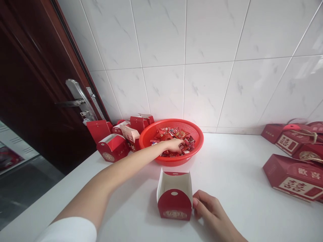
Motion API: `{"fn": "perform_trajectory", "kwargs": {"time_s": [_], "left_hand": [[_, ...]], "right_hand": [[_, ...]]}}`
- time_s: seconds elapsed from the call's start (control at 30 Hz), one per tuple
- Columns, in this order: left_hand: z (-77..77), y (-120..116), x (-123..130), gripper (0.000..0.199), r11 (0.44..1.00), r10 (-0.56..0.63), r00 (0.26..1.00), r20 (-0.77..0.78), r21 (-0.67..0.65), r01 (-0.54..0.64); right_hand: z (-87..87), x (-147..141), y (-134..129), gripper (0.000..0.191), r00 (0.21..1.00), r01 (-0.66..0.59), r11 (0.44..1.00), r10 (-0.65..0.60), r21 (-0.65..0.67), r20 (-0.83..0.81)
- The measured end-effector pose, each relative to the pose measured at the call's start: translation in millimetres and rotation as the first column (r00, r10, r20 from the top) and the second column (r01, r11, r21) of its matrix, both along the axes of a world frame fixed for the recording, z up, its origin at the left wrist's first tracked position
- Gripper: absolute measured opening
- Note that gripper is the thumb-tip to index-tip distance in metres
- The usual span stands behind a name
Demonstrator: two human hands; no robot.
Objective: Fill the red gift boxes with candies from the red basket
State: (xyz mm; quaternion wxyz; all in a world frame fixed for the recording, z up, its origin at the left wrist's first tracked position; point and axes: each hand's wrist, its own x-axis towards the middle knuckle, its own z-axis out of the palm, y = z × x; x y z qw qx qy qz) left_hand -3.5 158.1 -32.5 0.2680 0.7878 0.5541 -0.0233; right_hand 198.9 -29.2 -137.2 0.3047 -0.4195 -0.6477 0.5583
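A red paper gift box [174,203] with a pale inside stands upright on the table before me, its top open and its end flaps raised. My right hand [210,208] is closed at its right side, thumb and fingers against the wall. Behind the box sits a red plastic basket [172,162] holding many wrapped candies [168,134], mostly red. My left hand [175,145] reaches into it, fingers curled down onto the candies. The fingertips are partly hidden among the wrappers.
Several opened red boxes [113,148] crowd the table left of the basket. Closed red boxes [295,178], some with twine handles, are grouped at the right edge. A tiled wall [209,87] borders the white table [227,164] behind; a dark door [37,67] stands left.
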Motion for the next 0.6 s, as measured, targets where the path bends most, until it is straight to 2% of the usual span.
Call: {"fn": "perform_trajectory", "kwargs": {"time_s": [0.13,0.37,0.6], "left_hand": [[2.3,-1.2,2.3,0.072,1.000,0.000,1.000,-0.028,-0.014,0.000],[3.7,3.2,0.7,0.035,0.999,0.038,0.999,-0.032,0.000,-0.038],[6.2,5.0,-0.9,0.026,0.995,0.093,0.995,0.046,0.041,-0.095]], "right_hand": [[8.0,-0.7,-1.7,0.060,1.000,0.000,1.000,0.000,-0.008,0.005],[11.3,-1.6,-3.8,0.058,1.000,0.005,1.000,-0.005,-0.013,0.004],[5.5,-1.4,-2.9,0.060,1.000,-0.007,1.000,0.007,-0.011,0.003]]}}
